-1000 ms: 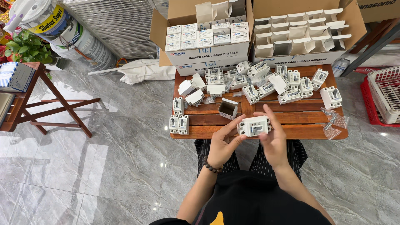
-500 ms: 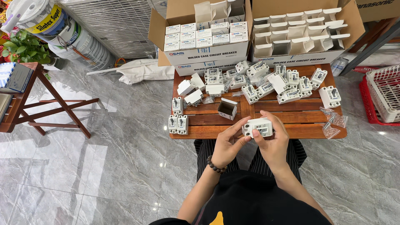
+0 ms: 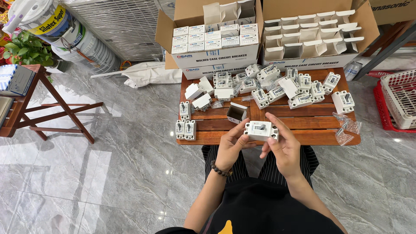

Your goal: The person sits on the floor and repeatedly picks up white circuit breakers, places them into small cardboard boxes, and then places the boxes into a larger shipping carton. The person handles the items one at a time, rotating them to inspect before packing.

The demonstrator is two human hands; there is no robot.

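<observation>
Both hands hold one white circuit breaker (image 3: 260,129) just above the near edge of a low wooden table (image 3: 303,136). My left hand (image 3: 232,147), with a bead bracelet on the wrist, grips its left end. My right hand (image 3: 281,147) grips its right end and underside. An open small white box (image 3: 236,112) stands on the table right behind the breaker. Several more white breakers (image 3: 277,84) lie in a heap across the table's far half, and a few (image 3: 185,128) stand at its left side.
Two big cardboard cartons stand behind the table: the left one (image 3: 212,39) with closed small boxes, the right one (image 3: 312,34) with open empty boxes. Clear plastic bags (image 3: 344,125) lie at the table's right. A red basket (image 3: 401,102) is right, a wooden stand (image 3: 39,99) left.
The breaker and both hands have stayed over the table's near edge, with only small shifts of the fingers around it.
</observation>
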